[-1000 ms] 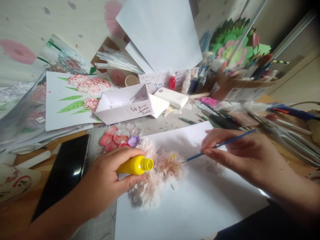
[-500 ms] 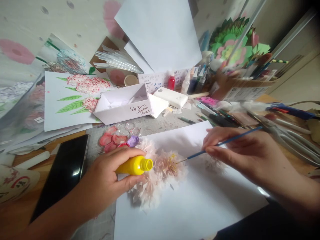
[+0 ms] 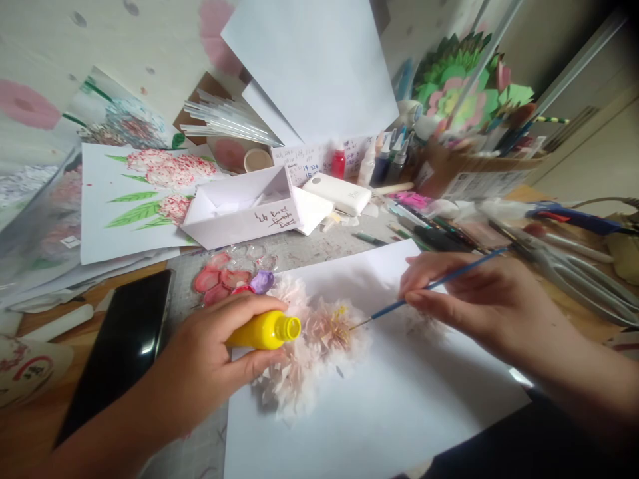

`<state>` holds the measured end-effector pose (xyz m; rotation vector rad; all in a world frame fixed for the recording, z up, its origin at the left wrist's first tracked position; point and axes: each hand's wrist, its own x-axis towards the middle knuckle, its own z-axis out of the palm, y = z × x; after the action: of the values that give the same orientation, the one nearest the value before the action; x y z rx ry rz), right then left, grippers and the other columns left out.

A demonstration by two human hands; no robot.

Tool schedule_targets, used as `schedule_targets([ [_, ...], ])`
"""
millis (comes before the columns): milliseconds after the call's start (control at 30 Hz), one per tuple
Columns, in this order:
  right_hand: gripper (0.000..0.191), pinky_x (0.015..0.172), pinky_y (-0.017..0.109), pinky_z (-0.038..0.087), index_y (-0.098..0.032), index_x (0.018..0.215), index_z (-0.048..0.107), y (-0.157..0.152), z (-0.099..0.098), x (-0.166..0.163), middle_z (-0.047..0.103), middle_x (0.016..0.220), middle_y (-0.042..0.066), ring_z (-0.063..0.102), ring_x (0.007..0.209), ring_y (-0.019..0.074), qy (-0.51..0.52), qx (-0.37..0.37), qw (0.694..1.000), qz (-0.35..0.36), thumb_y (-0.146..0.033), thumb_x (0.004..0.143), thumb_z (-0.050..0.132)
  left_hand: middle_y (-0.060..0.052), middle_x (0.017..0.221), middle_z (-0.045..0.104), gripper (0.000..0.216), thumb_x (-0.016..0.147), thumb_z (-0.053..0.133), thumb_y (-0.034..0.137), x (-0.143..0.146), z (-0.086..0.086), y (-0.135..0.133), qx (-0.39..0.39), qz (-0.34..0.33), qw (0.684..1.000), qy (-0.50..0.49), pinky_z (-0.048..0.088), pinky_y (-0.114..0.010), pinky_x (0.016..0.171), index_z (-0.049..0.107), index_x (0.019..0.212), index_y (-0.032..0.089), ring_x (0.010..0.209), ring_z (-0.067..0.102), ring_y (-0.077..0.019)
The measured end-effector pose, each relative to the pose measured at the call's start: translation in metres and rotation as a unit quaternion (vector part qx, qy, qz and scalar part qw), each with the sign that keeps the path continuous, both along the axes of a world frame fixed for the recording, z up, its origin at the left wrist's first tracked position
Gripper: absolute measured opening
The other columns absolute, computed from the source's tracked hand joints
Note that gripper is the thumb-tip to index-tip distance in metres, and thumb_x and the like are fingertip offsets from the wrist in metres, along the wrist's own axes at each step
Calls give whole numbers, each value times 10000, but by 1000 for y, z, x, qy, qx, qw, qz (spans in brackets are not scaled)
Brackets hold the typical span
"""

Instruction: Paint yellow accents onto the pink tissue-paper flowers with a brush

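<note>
We are gripping an uncapped yellow paint bottle (image 3: 262, 330) in our left hand (image 3: 200, 366), fingers curled around it. It is lying on its side with its open mouth pointing right, just beside the pale pink paper flowers (image 3: 304, 372). Our right hand (image 3: 479, 306) is pinching a thin blue brush (image 3: 449, 279) between thumb and fingertips, and the brush tip is touching the right edge of the flower nearest the bottle's mouth. The flowers are sitting on the left part of a white sheet (image 3: 389, 412) in the near middle of the desk. As far as we can judge, the colouring is only getting under way. A few yellow flecks are showing at the centre of that one flower, while the blooms nearer to us and farther left are looking plain pink. A fainter flower under our right hand is too hidden to read. To the left, a dark phone (image 3: 124, 339) is lying by our wrist. Beyond the flowers, a clear palette (image 3: 232, 274) with red and purple paint and a folded white paper box (image 3: 239, 216) are sitting farther away.
</note>
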<state>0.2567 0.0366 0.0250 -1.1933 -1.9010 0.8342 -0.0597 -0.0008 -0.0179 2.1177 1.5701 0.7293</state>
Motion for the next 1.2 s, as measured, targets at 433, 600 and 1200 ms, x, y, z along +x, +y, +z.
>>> schedule_targets([
  [433,156,580,253,515,-223,751,748,0,-2,2,759,759,37,686,695,178,-4,-30,999,18,-372,795,764,63,992,770,306,777,720,487,-1,0,-1,-8,3,1000,9,527,-179,756,689,1043,339,881,723,-160],
  [600,158,518,234,490,-237,724,755,4,-2,2,750,707,13,652,579,143,3,6,1000,-9,-382,783,772,59,985,771,303,755,726,470,2,3,0,-23,17,1000,-1,524,-176,752,703,1024,330,867,718,-159],
  [1200,198,441,195,399,-185,709,740,8,-2,-2,664,582,-26,510,475,74,45,-48,998,-6,-364,734,823,88,960,770,337,709,704,559,6,7,-4,-50,70,996,6,514,-243,792,713,996,384,873,705,-182],
])
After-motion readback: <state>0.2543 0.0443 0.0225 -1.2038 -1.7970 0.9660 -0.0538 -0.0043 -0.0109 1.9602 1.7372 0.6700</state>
